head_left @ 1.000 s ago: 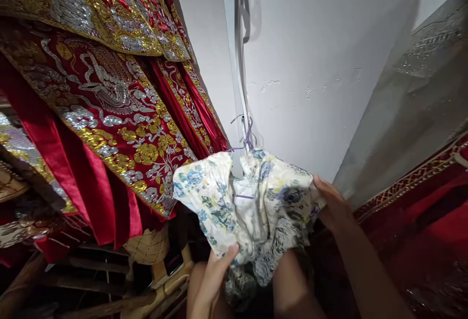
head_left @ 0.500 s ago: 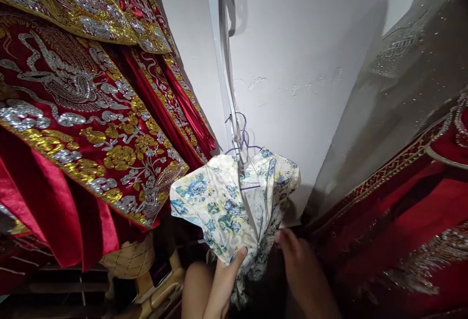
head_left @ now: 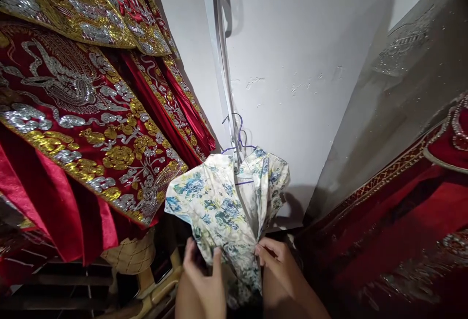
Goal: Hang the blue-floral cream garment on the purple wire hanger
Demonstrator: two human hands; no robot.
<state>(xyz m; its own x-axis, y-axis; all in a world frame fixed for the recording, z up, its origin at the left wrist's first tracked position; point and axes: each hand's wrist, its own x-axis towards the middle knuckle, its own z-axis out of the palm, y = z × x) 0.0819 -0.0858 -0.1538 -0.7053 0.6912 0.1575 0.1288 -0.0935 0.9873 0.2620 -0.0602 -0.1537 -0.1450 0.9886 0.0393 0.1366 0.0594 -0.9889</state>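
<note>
A short-sleeved floral dress (head_left: 223, 202), white with blue and yellow flowers, hangs on a purple hanger (head_left: 240, 136) hooked at a white metal rail (head_left: 222, 60). Its front is parted in a V at the neck. My right hand (head_left: 274, 258) pinches the front edge of the dress, low on the opening. Beside the lower left side of the cloth is my left hand (head_left: 204, 268), thumb and fingers apart. The lower end of the dress falls between my knees into shadow.
Red garments with gold and silver embroidery (head_left: 120, 148) hang close on the left. A woven basket (head_left: 131, 255) and bamboo-like furniture (head_left: 157, 299) stand below them. A white wall (head_left: 292, 55) is behind. More red beaded cloth (head_left: 395, 231) is at the right.
My right hand has moved left onto the dress's front edge. My left hand has let go of the cloth and shifted left, fingers spreading. The dress has swung slightly left.
</note>
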